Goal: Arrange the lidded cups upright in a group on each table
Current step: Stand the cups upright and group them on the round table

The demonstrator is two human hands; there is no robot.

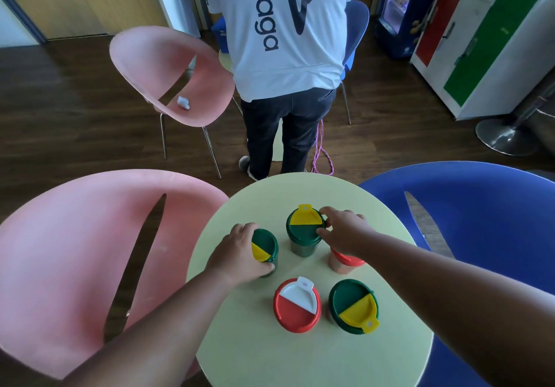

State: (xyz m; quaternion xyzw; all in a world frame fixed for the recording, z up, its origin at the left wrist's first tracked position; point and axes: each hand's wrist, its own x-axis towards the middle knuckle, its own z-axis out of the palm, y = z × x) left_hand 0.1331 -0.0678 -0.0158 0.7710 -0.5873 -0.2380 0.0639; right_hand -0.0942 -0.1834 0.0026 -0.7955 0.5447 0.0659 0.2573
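Several lidded cups stand upright on a round pale-yellow table (303, 356). My left hand (235, 254) grips the left green-lidded cup (265, 245) around its lid and side. My right hand (345, 230) holds the rim of the far green-and-yellow-lidded cup (304, 230) with fingertips. Under my right wrist a red-lidded cup (345, 262) is mostly hidden. Nearer me stand a red-and-white-lidded cup (297, 305) and a green-and-yellow-lidded cup (353, 307).
A pink chair (75, 251) is at the table's left and a blue chair (486, 236) at its right. A person in a white shirt (285, 41) stands just beyond the table, back turned. Another pink chair (168, 74) holds a small white object (183, 103).
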